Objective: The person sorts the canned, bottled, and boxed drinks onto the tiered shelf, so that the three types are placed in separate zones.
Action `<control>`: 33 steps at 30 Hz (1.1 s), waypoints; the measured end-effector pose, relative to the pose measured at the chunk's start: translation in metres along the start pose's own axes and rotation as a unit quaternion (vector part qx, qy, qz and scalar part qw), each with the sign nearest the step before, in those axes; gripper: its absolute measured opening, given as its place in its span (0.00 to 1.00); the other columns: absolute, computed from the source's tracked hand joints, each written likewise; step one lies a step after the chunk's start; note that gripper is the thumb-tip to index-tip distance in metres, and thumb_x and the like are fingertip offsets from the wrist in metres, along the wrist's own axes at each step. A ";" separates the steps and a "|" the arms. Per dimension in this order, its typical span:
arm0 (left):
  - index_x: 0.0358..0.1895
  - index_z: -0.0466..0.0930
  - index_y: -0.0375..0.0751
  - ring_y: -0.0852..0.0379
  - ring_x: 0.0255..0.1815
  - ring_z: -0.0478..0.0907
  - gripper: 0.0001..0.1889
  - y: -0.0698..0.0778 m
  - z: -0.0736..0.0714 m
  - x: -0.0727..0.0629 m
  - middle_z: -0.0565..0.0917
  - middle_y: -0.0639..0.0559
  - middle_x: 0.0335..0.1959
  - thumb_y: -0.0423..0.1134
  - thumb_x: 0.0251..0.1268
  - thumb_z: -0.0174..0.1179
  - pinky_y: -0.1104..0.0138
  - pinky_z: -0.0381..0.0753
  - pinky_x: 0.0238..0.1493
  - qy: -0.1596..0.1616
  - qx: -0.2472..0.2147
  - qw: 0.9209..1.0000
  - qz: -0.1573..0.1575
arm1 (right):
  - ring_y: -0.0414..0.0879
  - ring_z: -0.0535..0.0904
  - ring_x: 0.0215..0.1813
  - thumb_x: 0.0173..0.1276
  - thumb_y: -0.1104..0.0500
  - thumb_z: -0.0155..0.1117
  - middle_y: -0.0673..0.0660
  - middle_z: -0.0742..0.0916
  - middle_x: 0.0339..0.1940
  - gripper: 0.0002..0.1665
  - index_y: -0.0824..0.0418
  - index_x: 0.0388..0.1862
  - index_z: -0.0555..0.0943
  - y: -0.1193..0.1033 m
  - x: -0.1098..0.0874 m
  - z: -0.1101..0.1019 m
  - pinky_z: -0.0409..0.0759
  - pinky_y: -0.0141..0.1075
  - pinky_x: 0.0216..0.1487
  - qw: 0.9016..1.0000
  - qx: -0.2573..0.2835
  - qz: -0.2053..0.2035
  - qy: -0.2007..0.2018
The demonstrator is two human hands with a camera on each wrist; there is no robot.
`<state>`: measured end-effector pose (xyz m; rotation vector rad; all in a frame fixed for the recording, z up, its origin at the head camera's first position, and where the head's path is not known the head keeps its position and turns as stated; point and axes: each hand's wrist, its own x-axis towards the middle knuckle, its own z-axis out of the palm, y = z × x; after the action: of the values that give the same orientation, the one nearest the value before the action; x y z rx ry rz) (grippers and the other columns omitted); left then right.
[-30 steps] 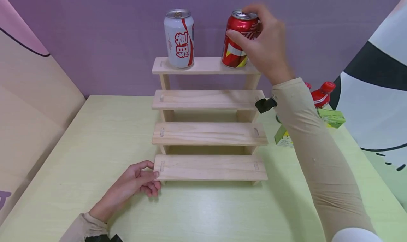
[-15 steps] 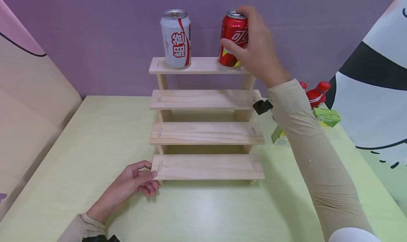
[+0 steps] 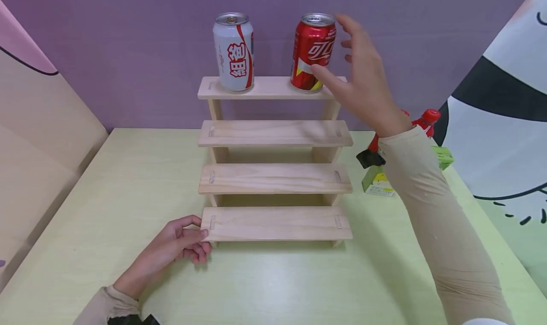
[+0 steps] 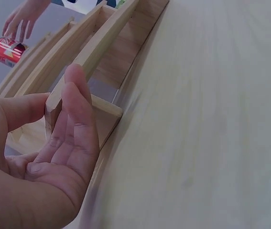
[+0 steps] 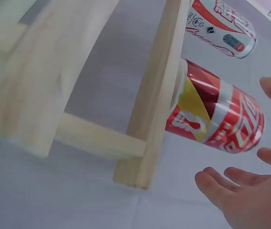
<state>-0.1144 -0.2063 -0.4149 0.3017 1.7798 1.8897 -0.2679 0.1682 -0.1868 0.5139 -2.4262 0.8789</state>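
Note:
A red soda can (image 3: 313, 42) stands upright near the right end of the top step of a four-tier wooden display rack (image 3: 275, 179). My right hand (image 3: 365, 80) is just right of it, fingers spread; in the right wrist view a gap shows between the fingertips (image 5: 207, 179) and the red can. The thumb overlaps the can's lower side in the head view. A white soda can (image 3: 233, 54) stands upright towards the step's left end. My left hand (image 3: 179, 243) pinches the left end of the lowest step, thumb on top, fingers below.
Right of the rack, partly behind my right forearm, stand green drink cartons (image 3: 378, 181) and bottles with red caps (image 3: 429, 117). A purple backdrop (image 3: 171, 54) rises behind the rack. The rack rests on a pale wooden table (image 3: 273, 287).
The right hand has let go of the red can and drawn away to the right, its fingers opening. The can stays on the top step. The left hand keeps its hold on the rack.

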 end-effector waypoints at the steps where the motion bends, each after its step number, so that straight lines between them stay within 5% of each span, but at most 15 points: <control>1: 0.50 0.67 0.32 0.54 0.28 0.84 0.12 0.000 0.000 0.000 0.87 0.44 0.31 0.37 0.75 0.56 0.67 0.83 0.31 -0.001 0.000 1.000 0.000 | 0.42 0.66 0.72 0.67 0.47 0.68 0.45 0.64 0.77 0.48 0.47 0.80 0.54 0.001 -0.003 -0.002 0.66 0.32 0.70 1.000 -0.002 -0.003 0.004; 15: 0.49 0.68 0.33 0.55 0.28 0.84 0.10 0.001 -0.003 0.000 0.87 0.46 0.30 0.35 0.75 0.56 0.67 0.83 0.32 -0.005 -0.011 1.000 0.003 | 0.45 0.66 0.71 0.66 0.51 0.69 0.49 0.67 0.76 0.46 0.50 0.78 0.58 0.014 -0.054 -0.012 0.66 0.37 0.71 0.999 -0.009 -0.018 0.030; 25: 0.49 0.68 0.32 0.55 0.28 0.84 0.11 0.000 -0.001 0.002 0.87 0.46 0.30 0.36 0.75 0.56 0.67 0.83 0.31 0.000 -0.007 1.000 0.006 | 0.41 0.63 0.73 0.59 0.56 0.76 0.50 0.72 0.73 0.46 0.53 0.75 0.66 0.025 -0.086 -0.029 0.69 0.42 0.70 0.996 -0.040 -0.066 0.044; 33: 0.49 0.68 0.32 0.55 0.28 0.84 0.11 0.000 -0.001 0.002 0.87 0.47 0.30 0.36 0.75 0.56 0.68 0.83 0.31 0.003 -0.006 1.000 0.004 | 0.46 0.62 0.74 0.56 0.59 0.78 0.54 0.72 0.73 0.48 0.54 0.74 0.66 0.039 -0.115 -0.037 0.73 0.59 0.64 0.996 -0.066 -0.046 0.028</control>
<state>-0.1163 -0.2062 -0.4156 0.2990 1.7729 1.9091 -0.1838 0.2411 -0.2469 0.5401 -2.3697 0.6798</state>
